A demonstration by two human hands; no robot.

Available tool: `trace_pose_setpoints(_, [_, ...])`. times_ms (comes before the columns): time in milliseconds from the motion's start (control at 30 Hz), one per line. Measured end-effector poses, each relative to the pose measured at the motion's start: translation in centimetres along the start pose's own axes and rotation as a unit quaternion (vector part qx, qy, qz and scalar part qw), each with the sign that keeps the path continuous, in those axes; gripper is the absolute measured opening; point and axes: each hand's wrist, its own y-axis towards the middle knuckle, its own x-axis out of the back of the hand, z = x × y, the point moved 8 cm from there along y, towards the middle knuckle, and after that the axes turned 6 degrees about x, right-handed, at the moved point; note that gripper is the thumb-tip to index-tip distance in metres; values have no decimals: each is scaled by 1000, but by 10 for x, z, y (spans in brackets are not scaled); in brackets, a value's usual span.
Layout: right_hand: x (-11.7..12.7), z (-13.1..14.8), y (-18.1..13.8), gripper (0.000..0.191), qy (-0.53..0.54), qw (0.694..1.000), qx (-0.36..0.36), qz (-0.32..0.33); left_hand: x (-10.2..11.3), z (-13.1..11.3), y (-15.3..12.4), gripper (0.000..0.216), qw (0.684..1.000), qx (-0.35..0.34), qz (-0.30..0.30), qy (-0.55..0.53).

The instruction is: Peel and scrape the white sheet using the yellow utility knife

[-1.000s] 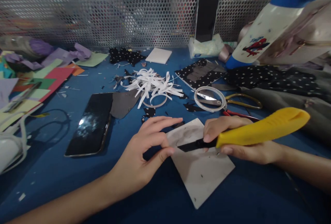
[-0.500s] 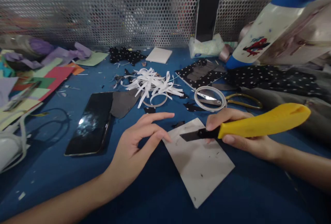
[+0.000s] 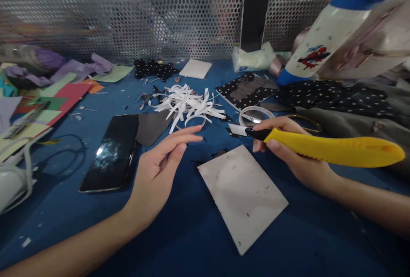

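My right hand (image 3: 288, 153) grips a yellow utility knife (image 3: 333, 147), its blade out and pointing left. The knife is held above the blue table, past the far right side of a white square card (image 3: 243, 200). Dark specks are scattered over the card, which lies flat. To the left of the card, my left hand (image 3: 163, 170) hovers with fingers stretched out and holds nothing. Beyond the fingertips lies a heap of curled white paper strips (image 3: 187, 104). A roll of white tape (image 3: 242, 117) sits behind the knife, partly hidden by my right hand.
A black phone (image 3: 110, 153) lies left of my left hand, beside a dark grey scrap (image 3: 152, 128). Polka-dot fabric (image 3: 336, 102), a tilted bottle (image 3: 323, 33) and an upright phone (image 3: 254, 23) stand or lie farther back. Coloured papers (image 3: 68, 93) spread at left.
My right hand has lifted the knife off the card, up and away from me, and the blade has turned. My left hand has drawn back left, off the card's corner.
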Motion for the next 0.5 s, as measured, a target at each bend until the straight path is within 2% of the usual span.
trace_pose_setpoints(100, [1,1,0,21,-14,1000,3,0,0,3,1,36,1000,2,-7,-16])
trace_pose_setpoints(233, [0,0,0,20,-18,1000,3,5,-2,0,1,5,999,-27,8,-36])
trace_pose_setpoints(500, [-1,0,-1,19,-16,1000,-3,14,-1,-2,1,23,998,-29,16,-50])
